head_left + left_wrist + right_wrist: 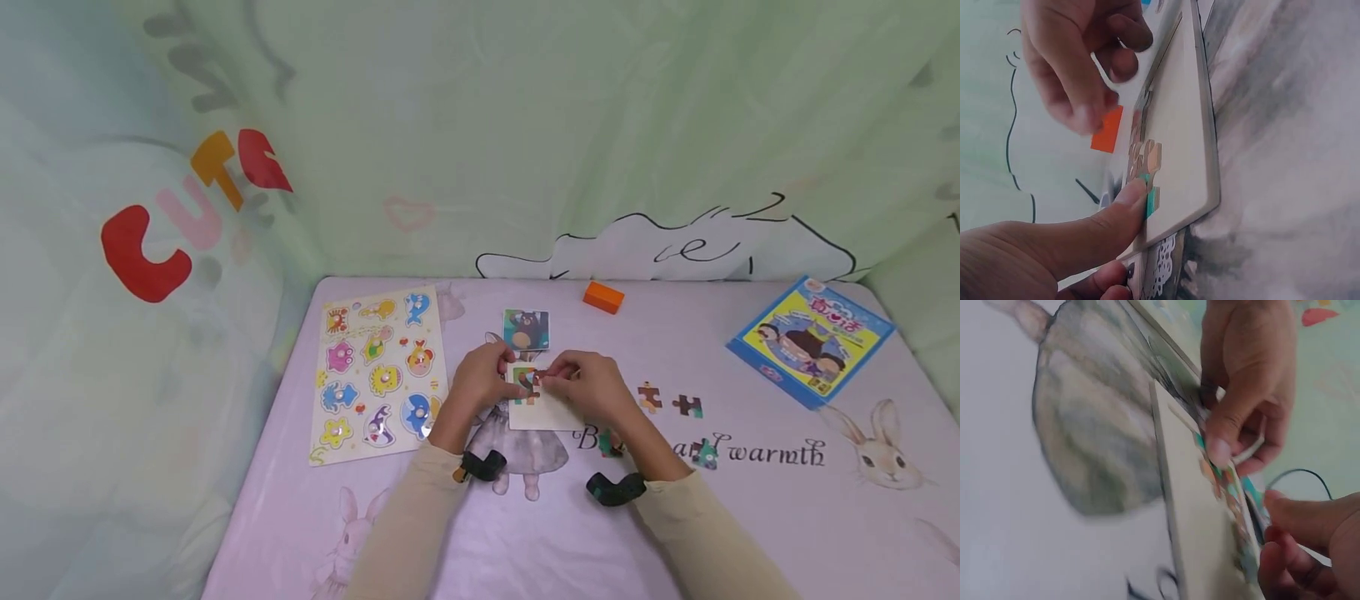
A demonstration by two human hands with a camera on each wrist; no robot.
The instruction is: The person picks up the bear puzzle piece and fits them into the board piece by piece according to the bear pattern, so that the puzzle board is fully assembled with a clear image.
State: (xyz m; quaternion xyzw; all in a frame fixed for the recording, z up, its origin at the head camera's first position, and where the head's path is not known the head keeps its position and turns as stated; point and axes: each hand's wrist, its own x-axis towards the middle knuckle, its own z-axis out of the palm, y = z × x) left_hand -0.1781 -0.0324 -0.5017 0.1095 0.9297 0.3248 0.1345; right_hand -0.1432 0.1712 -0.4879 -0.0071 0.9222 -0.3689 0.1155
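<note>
A pale puzzle tray [551, 417] lies before me, with several joined jigsaw pieces [524, 383] along its far left part. My left hand [477, 379] grips the tray's edge. Its thumb [1129, 197] presses on the green and orange pieces, while its other fingers curl beyond the rim. At the far right side of the tray is my right hand [596, 387], thumb and forefinger close together; the wrist views show no piece between them. Just behind the tray lies a square bear picture [527, 330].
Loose jigsaw pieces lie to the right, including a brown piece [650, 397] and a green one [705, 452]. A knobbed sea-animal board [378, 375] is on the left. An orange block [603, 297] sits at the back, a blue-and-yellow box [812, 340] at the far right.
</note>
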